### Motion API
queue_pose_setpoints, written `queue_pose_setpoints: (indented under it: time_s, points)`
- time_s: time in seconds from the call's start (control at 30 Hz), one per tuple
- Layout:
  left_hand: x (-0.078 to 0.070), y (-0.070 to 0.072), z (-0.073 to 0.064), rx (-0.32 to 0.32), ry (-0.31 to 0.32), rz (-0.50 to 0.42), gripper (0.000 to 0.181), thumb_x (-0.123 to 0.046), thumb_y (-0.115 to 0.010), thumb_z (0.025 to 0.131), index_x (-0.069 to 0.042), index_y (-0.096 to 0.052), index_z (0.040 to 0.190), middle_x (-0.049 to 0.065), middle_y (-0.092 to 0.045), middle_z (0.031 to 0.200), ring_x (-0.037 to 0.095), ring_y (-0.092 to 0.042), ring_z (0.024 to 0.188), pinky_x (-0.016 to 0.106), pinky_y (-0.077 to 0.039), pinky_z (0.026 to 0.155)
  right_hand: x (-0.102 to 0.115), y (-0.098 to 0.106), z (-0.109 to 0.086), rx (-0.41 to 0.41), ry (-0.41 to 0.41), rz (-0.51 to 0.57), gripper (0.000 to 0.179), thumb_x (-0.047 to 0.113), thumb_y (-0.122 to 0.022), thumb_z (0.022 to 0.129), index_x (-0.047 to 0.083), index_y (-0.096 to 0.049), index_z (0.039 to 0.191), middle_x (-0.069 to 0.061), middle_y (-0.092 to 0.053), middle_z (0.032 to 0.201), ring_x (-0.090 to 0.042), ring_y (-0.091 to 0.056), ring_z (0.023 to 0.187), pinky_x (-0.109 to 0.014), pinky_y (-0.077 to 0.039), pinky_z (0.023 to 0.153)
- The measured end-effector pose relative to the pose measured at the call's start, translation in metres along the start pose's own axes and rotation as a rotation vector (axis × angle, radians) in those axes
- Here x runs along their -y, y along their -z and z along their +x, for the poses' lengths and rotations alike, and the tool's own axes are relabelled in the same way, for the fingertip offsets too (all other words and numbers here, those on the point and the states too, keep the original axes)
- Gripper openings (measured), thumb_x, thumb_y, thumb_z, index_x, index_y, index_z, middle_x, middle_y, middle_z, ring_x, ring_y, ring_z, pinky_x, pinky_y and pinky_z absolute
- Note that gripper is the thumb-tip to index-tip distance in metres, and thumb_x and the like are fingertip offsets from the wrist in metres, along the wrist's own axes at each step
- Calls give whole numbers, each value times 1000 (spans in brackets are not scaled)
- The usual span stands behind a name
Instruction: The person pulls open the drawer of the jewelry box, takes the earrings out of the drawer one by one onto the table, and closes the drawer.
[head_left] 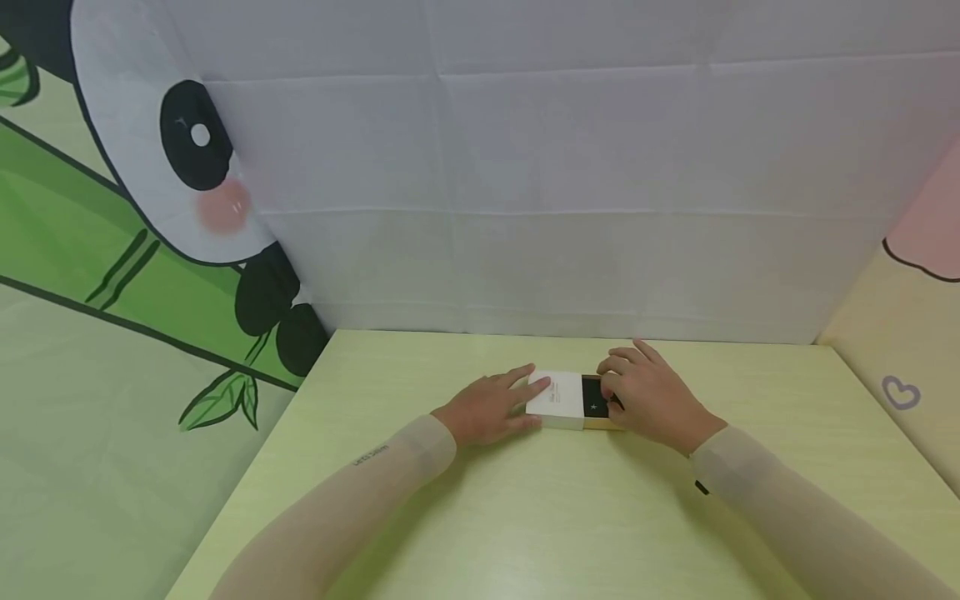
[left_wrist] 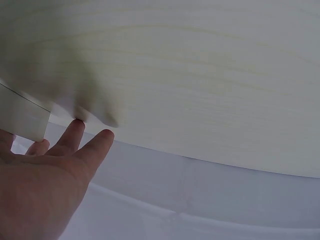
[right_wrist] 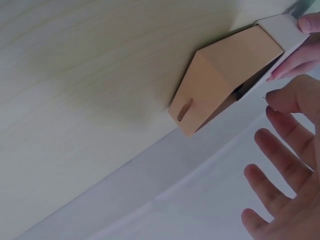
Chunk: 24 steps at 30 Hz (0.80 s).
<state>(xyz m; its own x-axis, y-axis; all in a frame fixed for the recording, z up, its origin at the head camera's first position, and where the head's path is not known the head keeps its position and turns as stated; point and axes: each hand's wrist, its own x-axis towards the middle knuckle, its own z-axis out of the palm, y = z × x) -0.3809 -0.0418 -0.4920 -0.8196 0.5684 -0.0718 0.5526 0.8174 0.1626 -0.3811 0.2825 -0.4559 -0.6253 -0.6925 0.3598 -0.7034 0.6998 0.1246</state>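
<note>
A small drawer-style box lies on the table, its white sleeve [head_left: 566, 402] to the left and its tan tray [right_wrist: 225, 62] slid part way out to the right. Inside the tray shows a black insert [head_left: 593, 400] with a small light mark. My left hand [head_left: 482, 410] holds the sleeve's left end, thumb at the near side and a finger on top. Over the tray's open part is my right hand [head_left: 656, 404], thumb and index fingertip pinched on a tiny thin shiny piece [right_wrist: 264, 98]; its kind I cannot tell. The other right fingers are spread loosely.
The pale wood-grain table [head_left: 510, 525] ends at a white cloth backdrop [head_left: 555, 167] close behind the box. A printed panel with green bamboo [head_left: 90, 217] stands at the left, and a cream panel with a purple heart [head_left: 900, 392] at the right.
</note>
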Motion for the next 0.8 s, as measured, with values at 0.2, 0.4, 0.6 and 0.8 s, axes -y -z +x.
queue_pose_setpoints:
  time_s: [0.2,0.4,0.6,0.8]
  points:
    - [0,0,-1,3,3,-3,77,-63,-55,122,-37,-28,190,6,-27,199,36,-47,177,64,-45,142,3,3,0,-11,22,-11,23,4,-92,89,17,-76,82,-6,-87,124,-36,-77,134,-71,-53,132]
    - [-1,1,-2,6,11,-11,77,-63,-55,122,-38,-28,190,5,-27,200,36,-48,177,65,-44,142,6,5,0,-5,23,-8,23,4,-92,90,17,-75,81,-6,-87,126,-36,-76,136,-71,-52,133]
    - [-1,1,-1,11,9,-5,78,-64,-55,122,-38,-27,190,5,-27,200,37,-47,177,63,-44,143,10,7,0,-15,41,-15,22,4,-94,90,17,-76,83,-6,-87,127,-36,-76,135,-70,-53,133]
    - [-1,1,0,8,4,9,77,-63,-55,122,-37,-29,190,6,-29,199,38,-50,175,63,-46,141,13,9,-2,-40,66,-18,22,5,-95,90,17,-78,85,-5,-87,127,-35,-75,135,-70,-53,132]
